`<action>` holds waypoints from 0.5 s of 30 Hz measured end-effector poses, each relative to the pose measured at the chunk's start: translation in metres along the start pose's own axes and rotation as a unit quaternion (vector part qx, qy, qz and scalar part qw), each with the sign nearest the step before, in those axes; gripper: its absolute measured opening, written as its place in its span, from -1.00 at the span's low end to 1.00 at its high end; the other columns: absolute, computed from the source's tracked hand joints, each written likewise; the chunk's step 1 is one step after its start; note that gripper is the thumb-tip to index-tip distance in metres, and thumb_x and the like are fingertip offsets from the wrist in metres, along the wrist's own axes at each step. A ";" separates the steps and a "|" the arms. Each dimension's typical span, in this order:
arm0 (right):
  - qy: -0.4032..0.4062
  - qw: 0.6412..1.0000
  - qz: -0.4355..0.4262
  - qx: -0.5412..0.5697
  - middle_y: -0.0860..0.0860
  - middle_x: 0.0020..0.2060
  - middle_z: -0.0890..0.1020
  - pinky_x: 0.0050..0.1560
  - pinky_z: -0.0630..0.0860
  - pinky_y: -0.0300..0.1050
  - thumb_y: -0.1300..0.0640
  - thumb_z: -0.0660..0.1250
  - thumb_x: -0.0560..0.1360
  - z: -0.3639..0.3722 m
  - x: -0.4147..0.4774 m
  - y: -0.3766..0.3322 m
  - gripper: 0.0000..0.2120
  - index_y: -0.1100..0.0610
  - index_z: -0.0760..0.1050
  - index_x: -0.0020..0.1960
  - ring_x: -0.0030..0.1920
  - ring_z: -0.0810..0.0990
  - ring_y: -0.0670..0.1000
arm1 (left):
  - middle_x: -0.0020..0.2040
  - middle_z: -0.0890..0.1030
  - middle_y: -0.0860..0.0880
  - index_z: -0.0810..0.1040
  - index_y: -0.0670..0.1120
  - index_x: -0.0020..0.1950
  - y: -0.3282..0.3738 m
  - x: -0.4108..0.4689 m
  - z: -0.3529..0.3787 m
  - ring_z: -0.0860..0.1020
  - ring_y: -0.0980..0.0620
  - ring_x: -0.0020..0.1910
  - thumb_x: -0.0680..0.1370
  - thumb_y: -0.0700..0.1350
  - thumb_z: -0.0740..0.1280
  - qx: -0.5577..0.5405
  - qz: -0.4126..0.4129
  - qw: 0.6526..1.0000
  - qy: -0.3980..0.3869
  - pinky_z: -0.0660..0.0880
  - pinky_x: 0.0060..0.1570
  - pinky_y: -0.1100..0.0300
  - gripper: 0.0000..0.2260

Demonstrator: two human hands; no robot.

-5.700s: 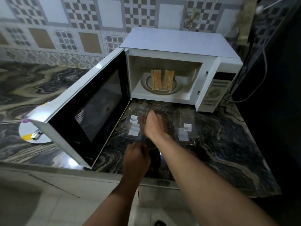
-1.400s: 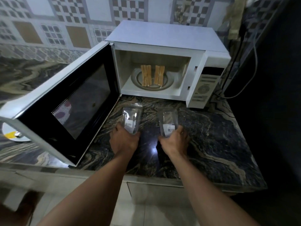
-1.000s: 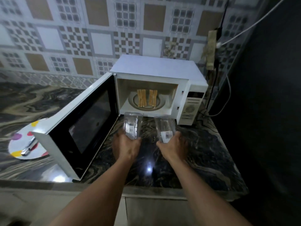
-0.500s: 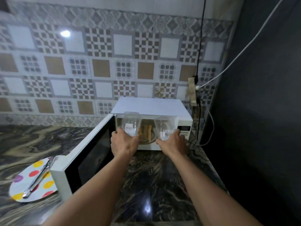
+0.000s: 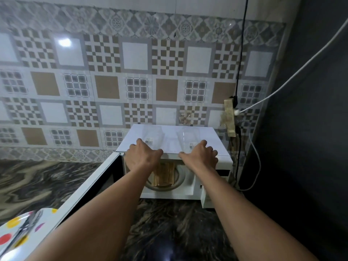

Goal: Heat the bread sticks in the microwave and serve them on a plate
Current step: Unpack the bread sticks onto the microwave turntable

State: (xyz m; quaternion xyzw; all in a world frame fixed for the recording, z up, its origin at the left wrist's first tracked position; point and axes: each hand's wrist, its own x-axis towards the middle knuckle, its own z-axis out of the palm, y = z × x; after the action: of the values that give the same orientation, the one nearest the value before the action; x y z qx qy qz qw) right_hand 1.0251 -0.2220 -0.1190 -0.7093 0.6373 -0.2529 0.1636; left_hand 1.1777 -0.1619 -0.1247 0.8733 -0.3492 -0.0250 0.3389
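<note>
While the microwave [image 5: 195,137] stands door-open | bread sticks [image 5: 163,174] lie on its turntable, likely light, stiff, brittle: lift mid-length | left hand [image 5: 143,157] and right hand [image 5: 200,157] each grip a clear wrapper [image 5: 152,136] at its top's front edge.

Dark marbled surface [image 5: 169,223] carried a white microwave [image 5: 188,193] at the back w/ door open, & a polka-dot plate [image 5: 11,230] at front left w/ metal tongs [image 5: 24,228] on it, partly cut off by frame edge.
</note>
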 end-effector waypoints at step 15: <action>0.000 1.000 0.000 -0.024 0.21 0.28 0.40 0.25 0.31 0.11 -0.30 0.41 0.36 0.047 0.082 -0.015 -0.21 0.16 0.25 0.36 0.28 0.36 0.24 | 0.31 0.54 -0.16 0.40 -0.08 0.35 0.030 0.066 0.061 0.43 -0.21 0.33 0.43 0.32 0.38 0.091 -0.027 0.995 0.011 0.33 0.28 -0.09 -0.35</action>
State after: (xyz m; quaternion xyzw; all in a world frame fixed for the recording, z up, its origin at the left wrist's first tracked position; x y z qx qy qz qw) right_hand 1.0686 -0.3051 -0.1371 -0.7133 0.6428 -0.2377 0.1464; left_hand 1.1929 -0.2543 -0.1411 0.9100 -0.3225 0.0074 0.2606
